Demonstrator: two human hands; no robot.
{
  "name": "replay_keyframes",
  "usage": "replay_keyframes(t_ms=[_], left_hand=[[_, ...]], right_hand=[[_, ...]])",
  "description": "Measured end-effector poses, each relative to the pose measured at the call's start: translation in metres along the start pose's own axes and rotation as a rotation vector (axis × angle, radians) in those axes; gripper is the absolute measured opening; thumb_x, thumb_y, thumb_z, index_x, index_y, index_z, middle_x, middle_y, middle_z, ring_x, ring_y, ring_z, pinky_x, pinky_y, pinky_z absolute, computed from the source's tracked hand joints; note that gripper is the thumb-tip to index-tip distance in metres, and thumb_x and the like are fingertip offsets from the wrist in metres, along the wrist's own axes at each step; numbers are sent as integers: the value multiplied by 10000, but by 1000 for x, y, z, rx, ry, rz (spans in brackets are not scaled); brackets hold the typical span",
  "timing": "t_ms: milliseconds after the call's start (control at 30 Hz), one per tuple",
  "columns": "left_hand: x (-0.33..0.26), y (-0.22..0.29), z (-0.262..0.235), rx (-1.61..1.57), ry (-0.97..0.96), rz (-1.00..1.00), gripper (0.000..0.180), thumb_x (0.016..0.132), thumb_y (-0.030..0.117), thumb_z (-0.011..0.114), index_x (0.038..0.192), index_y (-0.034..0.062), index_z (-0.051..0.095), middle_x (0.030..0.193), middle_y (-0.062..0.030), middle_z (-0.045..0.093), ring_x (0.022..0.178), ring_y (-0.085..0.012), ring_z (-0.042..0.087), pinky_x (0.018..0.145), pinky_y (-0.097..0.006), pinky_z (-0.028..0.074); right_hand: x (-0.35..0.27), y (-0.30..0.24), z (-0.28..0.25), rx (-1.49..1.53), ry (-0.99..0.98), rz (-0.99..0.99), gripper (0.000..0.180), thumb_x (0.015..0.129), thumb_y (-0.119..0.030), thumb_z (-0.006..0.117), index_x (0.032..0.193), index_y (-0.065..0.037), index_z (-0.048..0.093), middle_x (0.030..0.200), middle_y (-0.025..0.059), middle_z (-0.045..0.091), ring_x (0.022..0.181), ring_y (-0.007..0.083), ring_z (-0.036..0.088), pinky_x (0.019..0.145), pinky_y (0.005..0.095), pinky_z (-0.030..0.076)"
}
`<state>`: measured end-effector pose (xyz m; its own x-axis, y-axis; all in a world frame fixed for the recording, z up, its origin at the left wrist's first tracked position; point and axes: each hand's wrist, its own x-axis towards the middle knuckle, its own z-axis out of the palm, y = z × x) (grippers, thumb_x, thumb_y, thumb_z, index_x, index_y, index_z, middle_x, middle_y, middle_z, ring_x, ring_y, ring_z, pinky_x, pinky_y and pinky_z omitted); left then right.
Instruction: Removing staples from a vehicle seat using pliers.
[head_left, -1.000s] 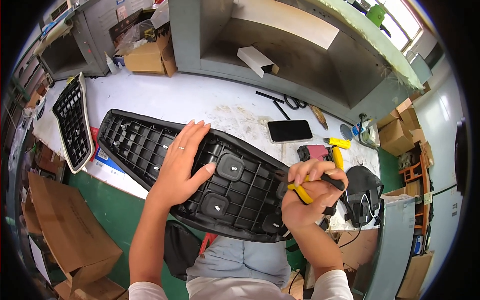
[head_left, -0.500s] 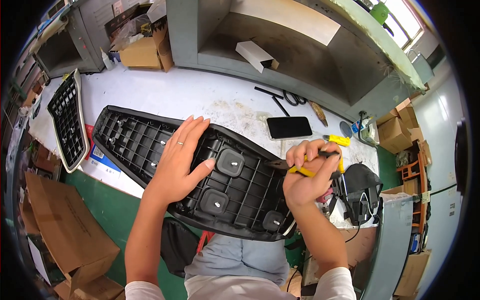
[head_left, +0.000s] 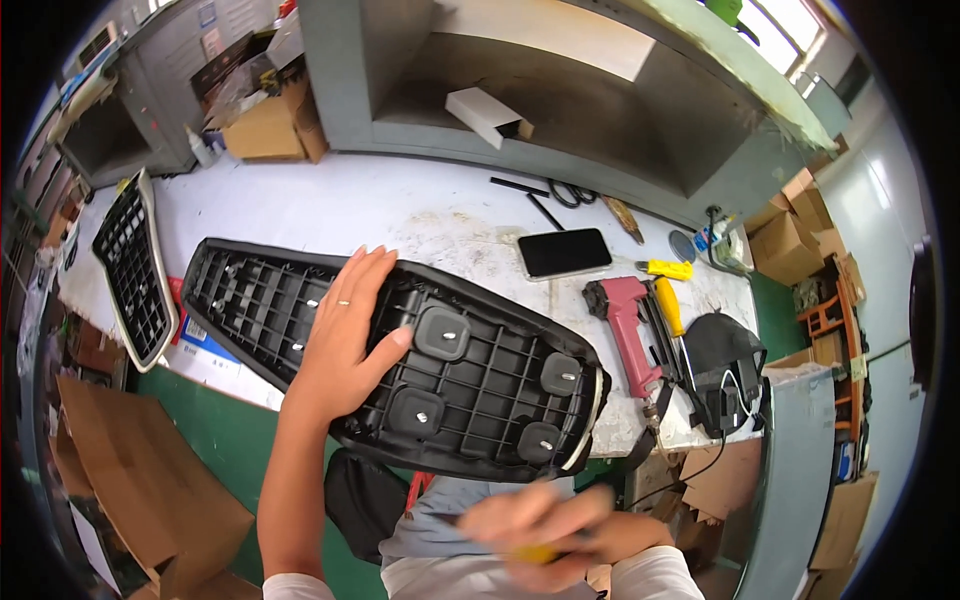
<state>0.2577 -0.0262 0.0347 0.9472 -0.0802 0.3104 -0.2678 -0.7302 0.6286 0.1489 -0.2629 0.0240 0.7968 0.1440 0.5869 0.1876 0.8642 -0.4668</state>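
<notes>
A black motorcycle seat [head_left: 490, 375] lies upside down across the table's front edge, its ribbed plastic base up. Square rubber pads with metal studs sit on the base. My left hand [head_left: 345, 335] rests flat on its middle, fingers stretched out and thumb apart. My right hand [head_left: 540, 530], smeared by motion, is closed low in front of my lap, off the near edge of the seat. Yellow-handled pliers [head_left: 535, 553] show in it as a blurred patch; their jaws cannot be made out.
Right of the seat lie a red staple gun [head_left: 627, 335], a yellow-handled screwdriver [head_left: 668, 305] and a black bag [head_left: 720, 360]. Behind are a phone [head_left: 565, 254] and scissors [head_left: 572, 193]. A second, white-rimmed seat [head_left: 135, 270] stands at left. Cardboard boxes [head_left: 150, 470] fill the lower left.
My right hand has swung from the seat's right end down toward my lap with the pliers, uncovering the staple gun and another pad. My left hand stays on the seat.
</notes>
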Motion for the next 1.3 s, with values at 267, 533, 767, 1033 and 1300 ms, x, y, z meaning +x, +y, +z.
replay_keyframes(t_ms=[267,533,767,1033,1300], left_hand=[[-2,2,-1,-64,84,40,692,925,286,641,1531,18,442,1583,-225,429,1534,-394,311,1231,-479,249],[-67,-4,-2,-96,755,87,440,918,35,630,1344,-62,582,1453,-215,554,1353,-319,528,1160,-435,382],[-155,-14,69,-486,1176,-316,626,944,65,610,1515,17,358,1535,-133,413,1377,-260,436,1149,-430,344],[-244,10,124,-296,-163,-482,180,882,149,791,947,5,703,892,-123,674,804,-247,689,689,-346,553],[-267,25,189,-176,-106,-421,186,823,126,820,875,17,678,862,-122,658,759,-270,674,679,-373,555]], right_hand=[[-43,10,-7,69,-261,200,454,1023,-230,628,1363,10,445,1062,143,475,872,256,482,788,444,429],[-41,-33,-19,-77,-150,127,442,1031,-274,611,1310,17,431,1091,183,504,830,263,500,745,472,444],[-32,-73,-26,-246,226,14,421,1044,-395,588,1188,-62,375,1035,162,513,753,229,527,618,412,454],[-25,-117,-50,-399,360,-27,398,1065,-409,547,1271,-111,383,997,79,467,729,184,476,636,349,436],[-35,-111,-51,-393,314,21,412,1074,-431,534,1308,-103,444,950,49,437,714,153,445,639,320,386]])
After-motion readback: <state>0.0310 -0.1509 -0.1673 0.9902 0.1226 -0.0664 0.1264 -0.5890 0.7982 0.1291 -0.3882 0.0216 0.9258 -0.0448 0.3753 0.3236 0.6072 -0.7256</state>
